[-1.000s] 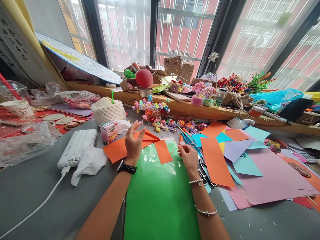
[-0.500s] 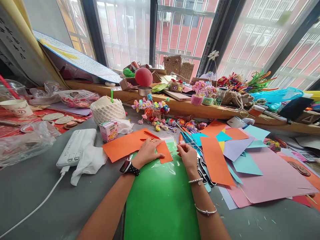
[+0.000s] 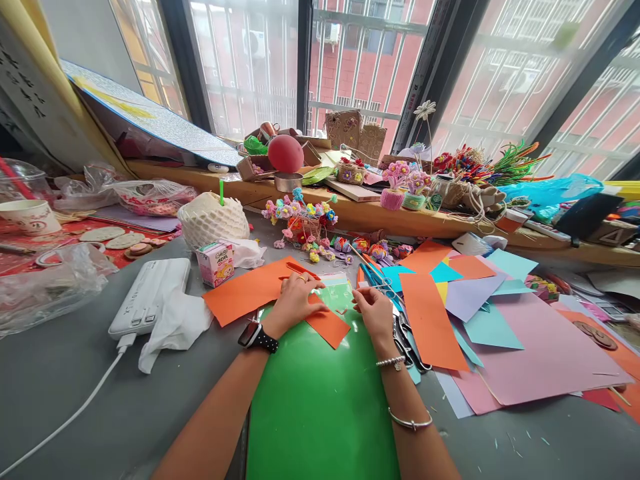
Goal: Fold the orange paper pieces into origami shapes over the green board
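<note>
My left hand, with a ring and a dark watch, is closed over one end of a small orange paper strip. The strip slants down to the right across a green folder. Beyond that hand lies a larger orange sheet with a narrow folded orange piece on it. My right hand is at the folder's right edge, thumb and fingertips pinched together; whatever they hold is too small to make out. A tiny pale curl shows between the hands.
Scissors and black-handled tools lie right of my right hand, beside scattered coloured paper. To the left are a white power bank with a cable, tissue and a small pink box. Crocheted flowers stand behind.
The small orange strip has turned from nearly upright to slanting, its near end lower. My left hand has curled in slightly. A tiny pale curl now shows between the hands; my right hand stays pinched.
</note>
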The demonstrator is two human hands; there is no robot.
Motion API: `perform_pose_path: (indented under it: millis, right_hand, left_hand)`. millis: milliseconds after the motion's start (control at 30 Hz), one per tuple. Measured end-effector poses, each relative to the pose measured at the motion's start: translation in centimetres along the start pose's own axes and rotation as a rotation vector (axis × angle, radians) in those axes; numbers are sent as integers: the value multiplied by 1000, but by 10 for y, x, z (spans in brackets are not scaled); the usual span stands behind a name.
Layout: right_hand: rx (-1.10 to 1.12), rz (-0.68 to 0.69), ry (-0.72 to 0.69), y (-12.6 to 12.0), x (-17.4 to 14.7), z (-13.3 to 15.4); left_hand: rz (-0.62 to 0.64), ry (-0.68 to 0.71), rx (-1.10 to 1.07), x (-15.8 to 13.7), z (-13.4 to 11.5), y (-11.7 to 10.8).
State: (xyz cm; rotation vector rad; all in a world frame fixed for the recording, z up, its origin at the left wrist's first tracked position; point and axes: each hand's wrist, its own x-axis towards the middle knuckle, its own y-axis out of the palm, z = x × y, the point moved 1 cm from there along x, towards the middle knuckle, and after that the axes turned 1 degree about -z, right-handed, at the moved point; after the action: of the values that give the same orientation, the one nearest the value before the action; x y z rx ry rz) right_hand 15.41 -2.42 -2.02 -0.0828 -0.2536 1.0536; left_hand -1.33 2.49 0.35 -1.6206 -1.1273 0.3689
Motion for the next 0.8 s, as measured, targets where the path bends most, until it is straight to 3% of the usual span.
perform_pose_path:
  millis: [133, 267, 433, 567, 700, 800]
  right_hand:
    - [10, 9, -14, 0, 0, 0]
    - [44, 53, -35, 1, 1, -1]
    - [104, 193, -56, 3, 1, 3]
    - [113, 272, 22, 4, -2, 6]
    - [227, 167, 85, 3, -2, 3]
    - [308, 83, 79, 4, -1, 2]
  left_hand:
    - [116, 31, -48, -1, 3, 5]
    - [145, 21, -177, 1, 3, 3]
    - [-23, -105, -542, 4, 1, -8]
    - [-105, -220, -718, 6, 5, -8]
    - [-199, -360, -975, 7, 8, -4]
    - [-47, -491, -1240, 6, 2, -3]
